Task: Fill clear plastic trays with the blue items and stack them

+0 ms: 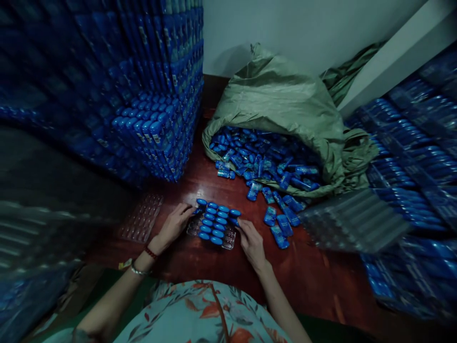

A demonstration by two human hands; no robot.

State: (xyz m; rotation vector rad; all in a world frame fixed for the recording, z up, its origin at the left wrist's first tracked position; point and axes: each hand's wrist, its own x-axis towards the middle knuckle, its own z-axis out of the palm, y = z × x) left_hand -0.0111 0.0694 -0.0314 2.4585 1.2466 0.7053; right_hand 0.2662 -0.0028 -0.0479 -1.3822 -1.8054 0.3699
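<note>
Blue bottles [217,224] fill a clear tray [228,240]; left hand [174,224] pinches one at nine o'clock, right hand [252,243] steadies three o'clock, fingers curled on the edge.

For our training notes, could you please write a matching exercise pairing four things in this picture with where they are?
Things:
1. green sack
2. empty clear tray
3. left hand
4. right hand

Places:
A. at the filled tray's right edge
B. on the floor, left of the filled tray
C. at the filled tray's left edge
D. by the wall, spilling blue containers

Pairs: 1-D, 2-B, 3-C, 4-A
</note>
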